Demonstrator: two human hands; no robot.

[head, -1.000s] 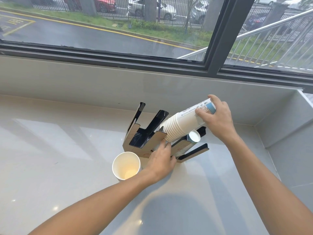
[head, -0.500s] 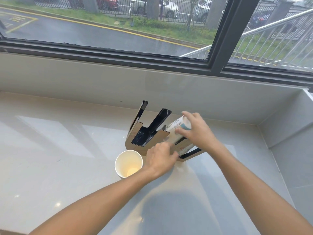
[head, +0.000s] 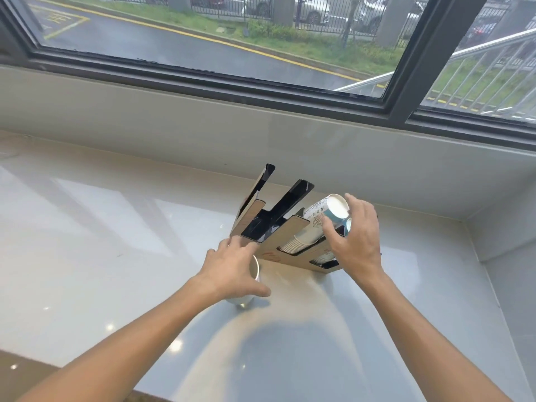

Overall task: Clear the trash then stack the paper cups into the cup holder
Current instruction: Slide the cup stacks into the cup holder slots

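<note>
Right hand (head: 358, 242) is wrapped around the top of the cup stack (head: 317, 224), which sits tilted in the middle slot of the cup holder (head: 290, 230) with its rims down inside. The fingers curl round the top cup's base, still loaded.

Left hand (head: 232, 269) hovers over the single paper cup (head: 251, 281) on the worktop (head: 87, 227), fingers spread wide, thumb out, not clamped on it. Fingertips are at the holder's front edge; contact unclear.

Another cup shows in the right slot, mostly hidden by the right hand.

Risks, as judged:
- The holder looks light, so pushing the stack down with nothing bracing it could slide or tip it.
- The left hand may knock the loose cup over.
- Stack may jam crooked in the slot.
</note>
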